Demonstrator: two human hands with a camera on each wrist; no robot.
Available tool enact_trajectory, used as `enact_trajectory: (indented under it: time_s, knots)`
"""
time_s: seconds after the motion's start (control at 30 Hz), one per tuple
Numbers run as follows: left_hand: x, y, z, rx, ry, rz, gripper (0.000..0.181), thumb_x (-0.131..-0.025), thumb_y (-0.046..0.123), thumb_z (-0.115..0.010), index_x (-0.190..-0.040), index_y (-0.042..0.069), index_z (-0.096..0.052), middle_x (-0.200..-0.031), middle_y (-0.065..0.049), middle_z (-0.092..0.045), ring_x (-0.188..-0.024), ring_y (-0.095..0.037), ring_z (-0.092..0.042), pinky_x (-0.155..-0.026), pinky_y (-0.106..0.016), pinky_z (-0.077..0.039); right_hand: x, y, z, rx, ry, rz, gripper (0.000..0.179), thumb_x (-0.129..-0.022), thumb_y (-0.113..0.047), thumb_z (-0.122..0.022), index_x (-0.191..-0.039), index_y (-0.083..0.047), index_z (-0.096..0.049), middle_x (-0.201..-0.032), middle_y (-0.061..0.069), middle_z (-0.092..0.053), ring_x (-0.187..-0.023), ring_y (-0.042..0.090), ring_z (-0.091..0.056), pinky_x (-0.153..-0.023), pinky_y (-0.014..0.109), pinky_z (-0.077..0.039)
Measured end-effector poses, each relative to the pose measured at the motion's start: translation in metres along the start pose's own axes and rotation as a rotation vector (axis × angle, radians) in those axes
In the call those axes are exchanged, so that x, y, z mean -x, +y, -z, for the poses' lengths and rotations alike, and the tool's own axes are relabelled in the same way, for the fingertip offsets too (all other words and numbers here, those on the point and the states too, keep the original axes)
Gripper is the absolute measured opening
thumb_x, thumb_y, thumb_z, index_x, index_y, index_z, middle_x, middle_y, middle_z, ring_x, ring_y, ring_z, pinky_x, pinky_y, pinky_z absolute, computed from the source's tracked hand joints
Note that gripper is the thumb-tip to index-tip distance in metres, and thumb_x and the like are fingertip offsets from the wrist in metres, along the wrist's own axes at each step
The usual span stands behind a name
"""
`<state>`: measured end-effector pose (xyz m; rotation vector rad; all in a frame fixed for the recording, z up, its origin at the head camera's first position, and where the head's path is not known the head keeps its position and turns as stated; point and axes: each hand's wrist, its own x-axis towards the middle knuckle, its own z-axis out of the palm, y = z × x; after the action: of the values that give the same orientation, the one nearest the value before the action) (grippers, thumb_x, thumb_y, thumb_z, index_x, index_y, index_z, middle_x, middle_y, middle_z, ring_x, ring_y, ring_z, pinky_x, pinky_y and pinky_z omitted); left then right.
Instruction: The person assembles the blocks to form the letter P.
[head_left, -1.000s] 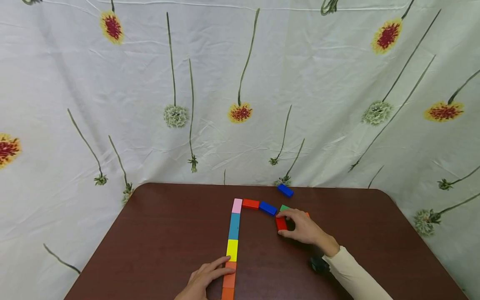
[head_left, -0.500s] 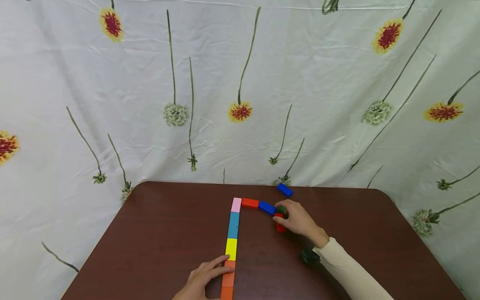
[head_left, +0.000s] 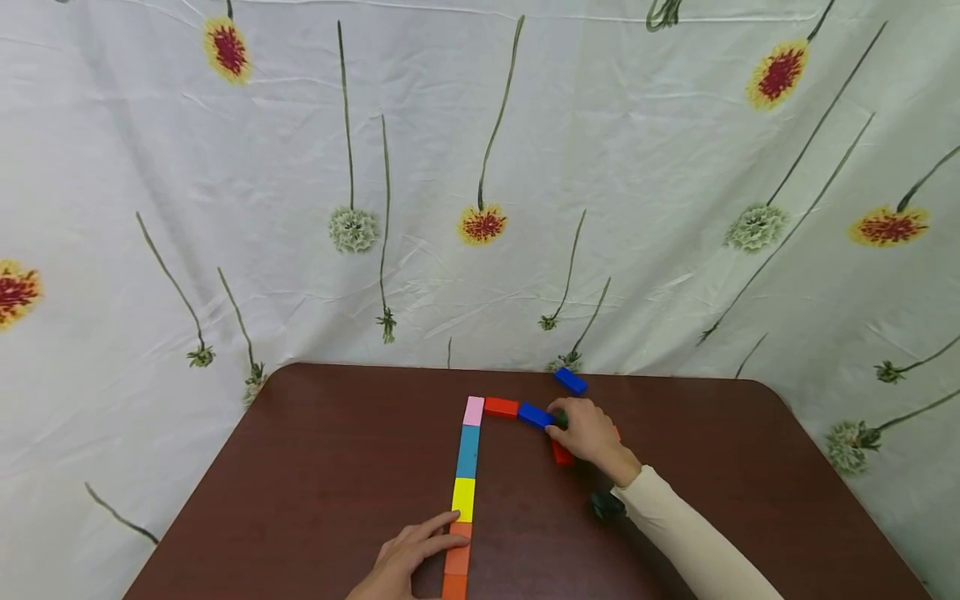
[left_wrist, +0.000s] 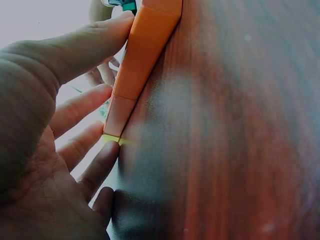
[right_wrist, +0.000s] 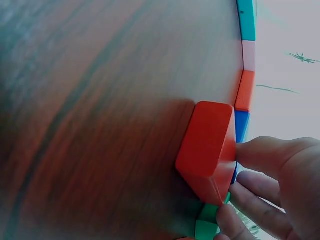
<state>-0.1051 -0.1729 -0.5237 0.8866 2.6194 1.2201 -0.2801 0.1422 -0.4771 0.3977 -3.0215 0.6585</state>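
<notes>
A row of coloured blocks runs up the table: orange block (head_left: 456, 560), yellow block (head_left: 463, 500), teal block (head_left: 468, 452) and pink block (head_left: 474, 411). Beside this row my left hand (head_left: 405, 560) rests with extended fingers, the tips touching the orange and yellow blocks. From the pink end, a red block (head_left: 501, 407) and a blue block (head_left: 535, 415) lead right. At their end, my right hand (head_left: 588, 433) pinches a green block (head_left: 562, 418), mostly covered by thumb and fingers. Another red block (right_wrist: 205, 145) stands just in front of these fingers in the right wrist view.
A loose blue block (head_left: 571, 381) lies near the table's back edge. The brown table (head_left: 337, 467) meets a flower-printed cloth (head_left: 420, 167) behind. More green blocks (right_wrist: 206, 227) show below the red one in the right wrist view.
My right hand has left the red block and moved slightly up and left onto the green one. My left hand stays in place.
</notes>
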Motion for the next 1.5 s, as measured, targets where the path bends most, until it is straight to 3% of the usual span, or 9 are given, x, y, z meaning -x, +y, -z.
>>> enact_trajectory:
  time_s: [0.27,0.7,0.93,1.23,1.5]
  knots:
    - [0.001,-0.001,0.0,-0.008,0.009,-0.026,0.067,-0.08,0.047,-0.082,-0.14,0.03,-0.058,-0.152,-0.005,-0.047,-0.12,-0.016,-0.046,-0.08,-0.055,-0.038,0.0,0.001,-0.002,-0.005,0.02,-0.003,0.028,-0.087,-0.025,-0.079,-0.112,-0.014,-0.073,-0.105,0.007,-0.073,-0.058,0.014,-0.057,-0.047,0.031,-0.044]
    - [0.0,0.003,0.002,-0.002,0.002,-0.021,0.066,-0.081,0.046,-0.082,-0.14,0.029,-0.058,-0.152,-0.006,-0.047,-0.12,-0.015,-0.045,-0.08,-0.055,-0.038,0.003,0.003,-0.001,-0.008,0.04,0.003,0.026,-0.086,-0.026,-0.08,-0.11,-0.016,-0.073,-0.105,0.003,-0.073,-0.066,0.014,-0.061,-0.053,0.031,-0.048]
    - [0.001,0.003,0.002,-0.004,0.001,-0.033,0.065,-0.082,0.047,-0.081,-0.14,0.029,-0.058,-0.152,-0.006,-0.047,-0.121,-0.016,-0.045,-0.08,-0.054,-0.038,0.012,0.003,0.003,-0.083,0.072,0.027,0.029,-0.084,-0.025,-0.082,-0.11,-0.014,-0.073,-0.104,0.004,-0.071,-0.078,0.015,-0.061,-0.062,0.034,-0.05]
    - [0.001,0.002,0.001,-0.015,0.025,-0.058,0.067,-0.08,0.048,-0.081,-0.14,0.029,-0.059,-0.152,-0.004,-0.048,-0.119,-0.015,-0.046,-0.079,-0.051,-0.038,0.038,0.002,0.013,-0.24,-0.026,0.023,0.045,-0.078,-0.019,-0.087,-0.119,-0.009,-0.07,-0.115,0.01,-0.067,-0.087,0.021,-0.062,-0.069,0.035,-0.051]
    - [0.001,0.003,0.0,-0.019,0.024,-0.031,0.066,-0.08,0.046,-0.083,-0.139,0.029,-0.059,-0.151,-0.005,-0.048,-0.12,-0.022,-0.047,-0.081,-0.053,-0.038,0.043,0.002,0.005,-0.202,-0.061,0.027,0.053,-0.074,-0.006,-0.089,-0.122,-0.005,-0.067,-0.113,0.009,-0.065,-0.086,0.02,-0.057,-0.072,0.034,-0.05]
